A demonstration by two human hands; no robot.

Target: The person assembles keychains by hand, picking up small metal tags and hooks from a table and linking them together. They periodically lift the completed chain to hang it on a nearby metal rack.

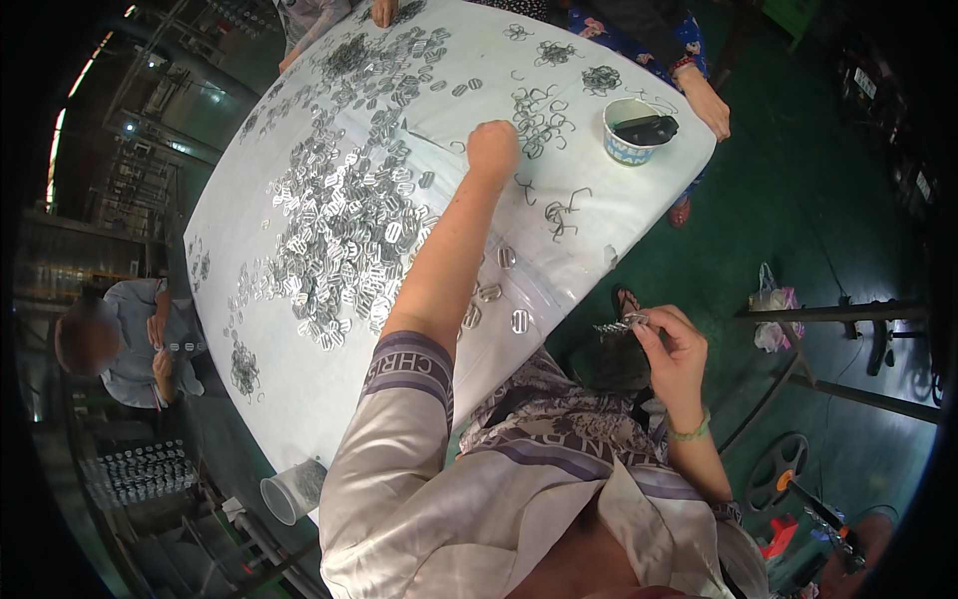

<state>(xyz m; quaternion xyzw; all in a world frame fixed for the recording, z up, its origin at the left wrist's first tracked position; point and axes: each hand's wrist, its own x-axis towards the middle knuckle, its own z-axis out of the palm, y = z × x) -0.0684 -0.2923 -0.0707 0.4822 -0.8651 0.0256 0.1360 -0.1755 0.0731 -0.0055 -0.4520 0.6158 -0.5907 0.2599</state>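
My left hand (494,150) reaches far over the white table (599,215), fingers curled down onto the cloth beside a cluster of bent wire hooks (539,115). Whether it holds anything is hidden. A wide heap of small flat metal buckles (339,230) lies just left of that arm, and a few loose buckles (504,290) lie under it. Off the table edge, over my lap, my right hand (671,349) pinches a threaded row of metal buckles (621,324). A bead bracelet sits on that wrist.
A patterned paper cup (631,135) with a dark object in it stands at the far right of the table. A clear plastic cup (289,492) hangs at the near edge. Other people work at the left (130,339) and far side (704,100). A metal stand (838,314) rises from the green floor.
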